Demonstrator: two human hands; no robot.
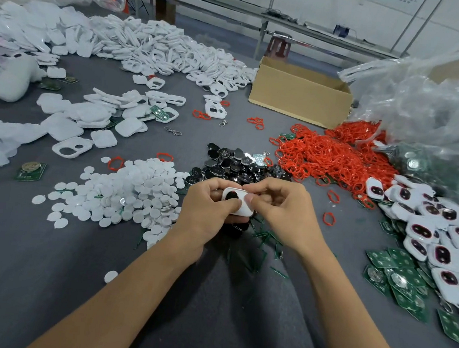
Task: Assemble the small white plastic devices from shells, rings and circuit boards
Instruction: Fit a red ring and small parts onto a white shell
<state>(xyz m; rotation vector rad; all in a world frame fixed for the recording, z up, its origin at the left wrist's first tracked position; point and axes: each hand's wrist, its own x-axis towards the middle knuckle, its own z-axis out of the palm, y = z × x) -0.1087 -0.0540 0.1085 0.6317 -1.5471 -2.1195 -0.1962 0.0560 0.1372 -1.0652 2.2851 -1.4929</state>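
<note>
Smooth white plastic shell (238,203), matt grey cloth table (41,281), brown cardboard box (295,101)

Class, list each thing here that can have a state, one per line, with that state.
Shell, held between both hands.
Left hand, grips the shell.
Right hand, pinches the shell's edge.
Box, upright, top open.
Rings, loose in a heap.
Boards, loose in a pile.

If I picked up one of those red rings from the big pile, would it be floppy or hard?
Probably floppy: the red rings are thin loops, and loose ones lie bent in uneven shapes. Likely very light, being so thin. Pulling one out might drag others along, since they look tangled.
</note>
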